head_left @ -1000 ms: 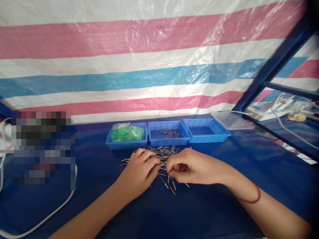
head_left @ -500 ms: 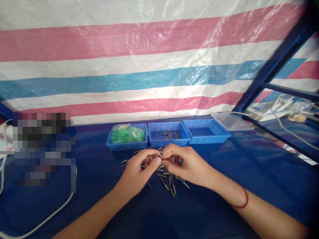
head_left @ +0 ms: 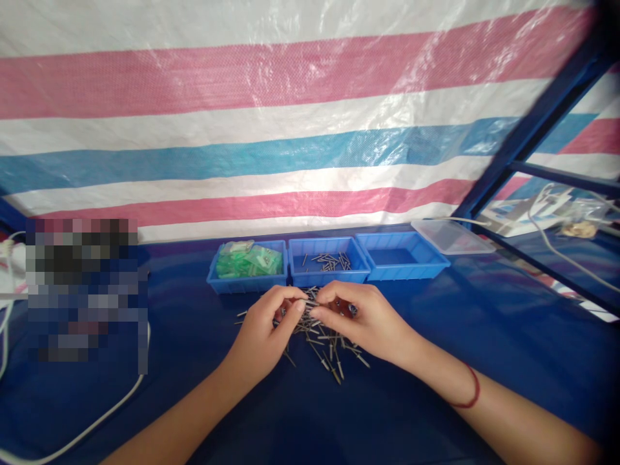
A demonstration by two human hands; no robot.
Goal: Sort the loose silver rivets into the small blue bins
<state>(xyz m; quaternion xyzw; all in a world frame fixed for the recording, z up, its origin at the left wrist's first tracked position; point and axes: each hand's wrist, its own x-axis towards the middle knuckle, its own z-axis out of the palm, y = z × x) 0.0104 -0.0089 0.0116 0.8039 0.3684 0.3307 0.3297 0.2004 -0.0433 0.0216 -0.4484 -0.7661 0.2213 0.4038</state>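
My left hand (head_left: 264, 329) pinches a thin metal blind rivet (head_left: 310, 302) between thumb and forefinger. From the other side, my right hand (head_left: 371, 321) has its thumb and forefinger closed at the rivet's right end. The rivet lies nearly level between the fingertips, its ends partly covered. Below and around both hands spreads a loose pile of blind rivets (head_left: 334, 368) on the blue table (head_left: 300, 420). Part of that pile is hidden behind my fingers.
Three blue bins stand in a row behind the pile: the left bin (head_left: 247, 284) holds green packets, the middle bin (head_left: 329, 279) several rivets, the right bin (head_left: 411, 271) nothing visible. A clear lid (head_left: 453, 237) lies at right. A white cable (head_left: 111, 416) curves at left.
The rivet between my fingertips has turned from slanted to nearly level. My left fingertips have shifted slightly left, opening a small gap between the hands.
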